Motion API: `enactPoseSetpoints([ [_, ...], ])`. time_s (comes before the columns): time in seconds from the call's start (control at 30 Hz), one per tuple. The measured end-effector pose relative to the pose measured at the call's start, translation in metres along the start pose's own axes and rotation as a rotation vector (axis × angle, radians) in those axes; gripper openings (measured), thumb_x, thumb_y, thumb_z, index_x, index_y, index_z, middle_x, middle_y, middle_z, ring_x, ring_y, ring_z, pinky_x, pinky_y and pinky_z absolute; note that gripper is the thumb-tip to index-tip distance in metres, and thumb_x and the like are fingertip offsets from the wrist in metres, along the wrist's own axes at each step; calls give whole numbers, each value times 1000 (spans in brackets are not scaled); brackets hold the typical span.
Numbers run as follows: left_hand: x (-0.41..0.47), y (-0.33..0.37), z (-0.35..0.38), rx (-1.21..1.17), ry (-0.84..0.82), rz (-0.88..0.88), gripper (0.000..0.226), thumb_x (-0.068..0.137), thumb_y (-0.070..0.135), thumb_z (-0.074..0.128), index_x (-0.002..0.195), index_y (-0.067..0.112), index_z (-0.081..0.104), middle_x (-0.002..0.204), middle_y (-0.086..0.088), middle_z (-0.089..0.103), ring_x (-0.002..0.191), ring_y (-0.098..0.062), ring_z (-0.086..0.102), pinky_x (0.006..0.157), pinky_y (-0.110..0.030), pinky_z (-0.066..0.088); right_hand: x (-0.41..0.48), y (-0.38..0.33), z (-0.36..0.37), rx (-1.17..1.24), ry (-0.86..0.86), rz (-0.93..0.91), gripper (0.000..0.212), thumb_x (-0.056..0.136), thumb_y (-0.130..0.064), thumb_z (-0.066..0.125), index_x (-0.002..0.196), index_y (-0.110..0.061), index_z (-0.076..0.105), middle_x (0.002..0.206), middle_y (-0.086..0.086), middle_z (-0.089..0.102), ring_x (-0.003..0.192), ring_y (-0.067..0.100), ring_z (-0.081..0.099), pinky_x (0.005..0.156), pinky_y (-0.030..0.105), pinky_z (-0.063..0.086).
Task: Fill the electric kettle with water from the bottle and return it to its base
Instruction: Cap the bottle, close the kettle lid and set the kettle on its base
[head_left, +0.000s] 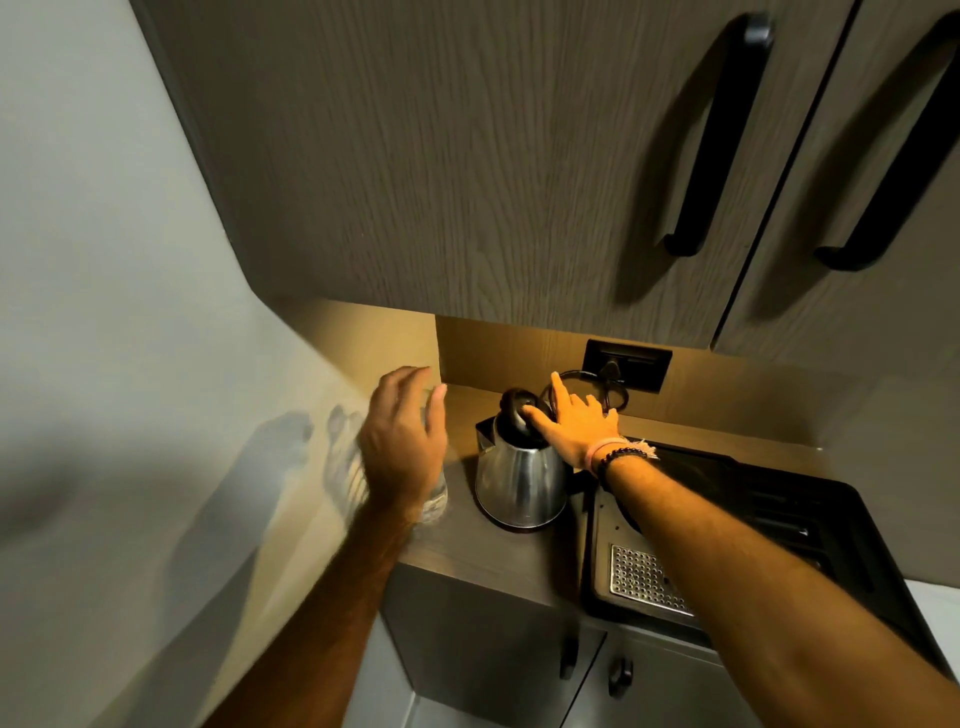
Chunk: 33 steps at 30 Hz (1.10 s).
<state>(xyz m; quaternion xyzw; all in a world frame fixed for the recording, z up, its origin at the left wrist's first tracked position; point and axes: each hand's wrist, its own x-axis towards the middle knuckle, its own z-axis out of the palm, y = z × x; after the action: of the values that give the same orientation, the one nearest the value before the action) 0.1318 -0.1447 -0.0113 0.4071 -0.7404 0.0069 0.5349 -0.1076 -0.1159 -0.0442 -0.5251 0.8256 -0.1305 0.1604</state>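
A steel electric kettle (519, 480) with a black lid stands upright on the wooden counter (483, 556), on its dark base (519, 526). My right hand (576, 423) rests on the kettle's top by the lid and handle, fingers spread, thumb on the lid. A clear water bottle (435, 496) stands just left of the kettle, mostly hidden behind my left hand (402, 441). That hand hovers in front of the bottle with fingers apart; whether it touches the bottle I cannot tell.
Low wood cabinet doors with black handles (717, 135) hang above the counter. A black wall socket (626, 364) with the kettle cord sits behind the kettle. A black coffee machine with a perforated drip tray (649, 579) stands to the right. A wall bounds the left.
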Motion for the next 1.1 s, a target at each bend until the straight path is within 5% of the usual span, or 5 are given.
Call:
enactPoseSetpoints([
  [0.13, -19, 24, 34, -30, -510, -1, 46, 102, 32, 45, 140, 6, 50, 141, -14, 55, 126, -28, 55, 103, -37, 47, -2, 3, 3, 15, -24, -8, 83, 88, -76, 22, 156, -32, 1, 161, 11, 28, 150, 38, 15, 117, 65, 6],
  [0.3, -31, 21, 73, 144, -969, -17, 75, 102, 49, 35, 157, 9, 5, 166, -7, 2, 153, -21, 4, 120, -45, 14, -6, 30, -6, 12, -2, -39, 75, 93, -68, 29, 153, -25, 25, 158, 8, 34, 146, 33, 25, 117, 60, 20],
  [0.7, -47, 8, 85, 200, -930, 22, 78, 100, 56, 28, 157, 11, -1, 166, -6, -6, 153, -21, 0, 122, -45, 14, -19, 50, -7, 117, 28, -169, 52, 86, -21, 72, 133, -13, 53, 129, 13, 61, 121, 31, 54, 103, 42, 42],
  [0.93, -56, 22, 86, -170, -815, -611, 122, 78, 71, 62, 154, 16, -16, 165, -18, -5, 150, -38, 11, 117, -56, 23, -17, 50, -2, 127, 135, -157, 21, 84, -13, 71, 104, -10, 63, 108, 10, 68, 102, 29, 62, 87, 40, 50],
  [1.1, -53, 31, 87, -302, -751, -648, 132, 65, 53, 86, 157, 20, -3, 165, -10, 13, 147, -32, 23, 113, -48, 31, -29, 51, -13, 181, 227, -206, 25, 83, -9, 70, 106, -12, 64, 106, 8, 69, 101, 26, 63, 86, 38, 50],
])
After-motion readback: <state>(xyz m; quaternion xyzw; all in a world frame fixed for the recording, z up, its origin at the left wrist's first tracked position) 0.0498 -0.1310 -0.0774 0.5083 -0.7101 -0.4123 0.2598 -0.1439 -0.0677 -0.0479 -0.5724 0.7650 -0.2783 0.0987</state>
